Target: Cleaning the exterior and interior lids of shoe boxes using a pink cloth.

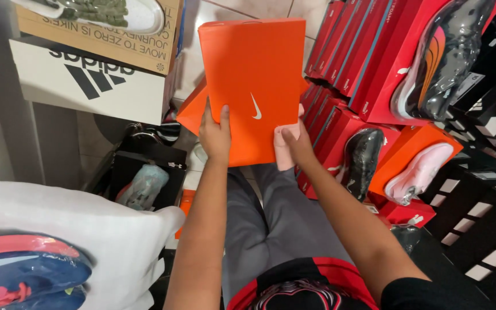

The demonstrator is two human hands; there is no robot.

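Orange shoebox lid (pixel 254 86) is up in front of the person, held near flat to the camera, both hands at its lower edge. Left hand (pixel 216 135) clamps the bottom-left corner, thumb on the top face, fingers hidden behind, so the grip is pressed together on the lid. Right hand (pixel 295 143) sits at the bottom-right corner, grip curled onto the lid edge w/ something pale pink (pixel 285 150) under the fingers; can't tell what it is. Two-corner hold looks like it keeps the wide panel from twisting. Below it an orange box base (pixel 193 112) pokes out on the left, just under the lid.

Room's tight. To the right, a wall of red shoeboxes (pixel 363 51) stands just beside the lid's right edge, w/ a wrapped dark shoe (pixel 443 54) on top and a black shoe (pixel 360 158) lower down. To the left, a white shoebox (pixel 87 83) and brown cardboard box (pixel 99 37) are stacked near. White cloth (pixel 76 229) and a blue-and-pink shoe (pixel 24 270) crowd bottom left. Open space is mostly above the grey trousers (pixel 282 224), straight back toward the body.
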